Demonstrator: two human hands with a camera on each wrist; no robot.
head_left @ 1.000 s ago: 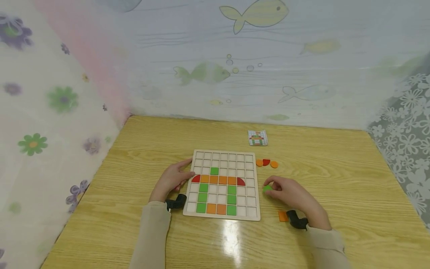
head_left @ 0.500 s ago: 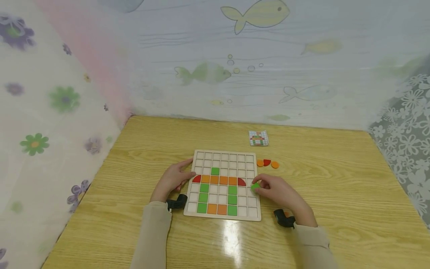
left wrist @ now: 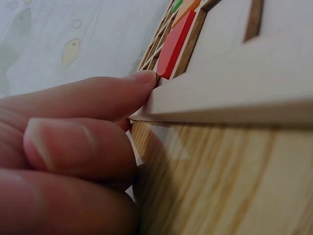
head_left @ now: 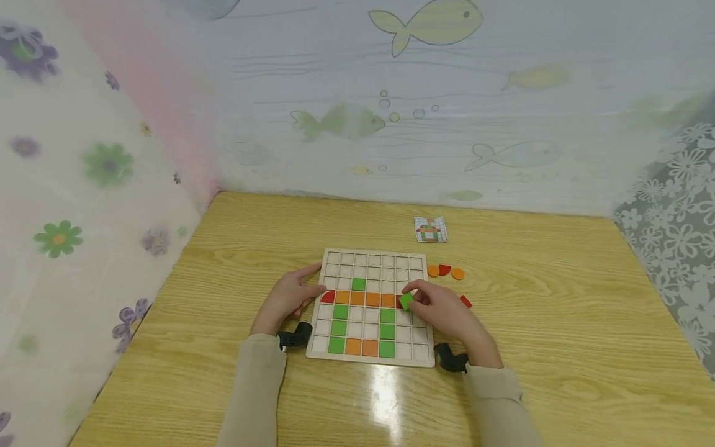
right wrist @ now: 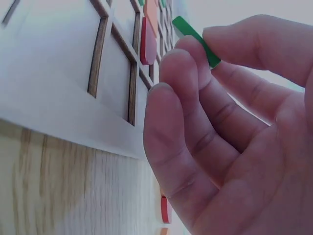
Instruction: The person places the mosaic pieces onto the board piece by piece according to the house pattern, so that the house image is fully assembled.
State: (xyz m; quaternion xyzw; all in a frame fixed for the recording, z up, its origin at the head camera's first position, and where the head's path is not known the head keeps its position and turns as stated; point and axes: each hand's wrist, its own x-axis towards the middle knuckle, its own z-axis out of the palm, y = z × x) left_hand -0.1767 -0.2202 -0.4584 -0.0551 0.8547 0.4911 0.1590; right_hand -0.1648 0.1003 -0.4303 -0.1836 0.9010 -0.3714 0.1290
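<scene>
In the head view, a wooden grid board (head_left: 371,362) lies flat on the table. Green and orange squares and red quarter-round pieces fill some of its cells. My left hand (head_left: 287,298) rests at the board's left edge. Its thumb touches the rim beside a red quarter-round piece (left wrist: 175,45), as the left wrist view shows. Above the board's right half my right hand (head_left: 444,308) pinches a green square tile (head_left: 406,302) between thumb and fingers. The tile is tilted and partly covers the right red quarter-round piece (head_left: 399,302). From the right wrist it appears edge-on.
A small printed pattern card (head_left: 430,230) lies behind the board. Right of the board are orange discs (head_left: 458,274), a red quarter-round piece (head_left: 444,270) and another red piece (head_left: 466,301). Painted walls (head_left: 335,124) bound the table at the back and left.
My right hand has carried the green tile leftward from the table to above the board. This uncovers a red piece and hides the orange square near the wrist. My left hand stays in place.
</scene>
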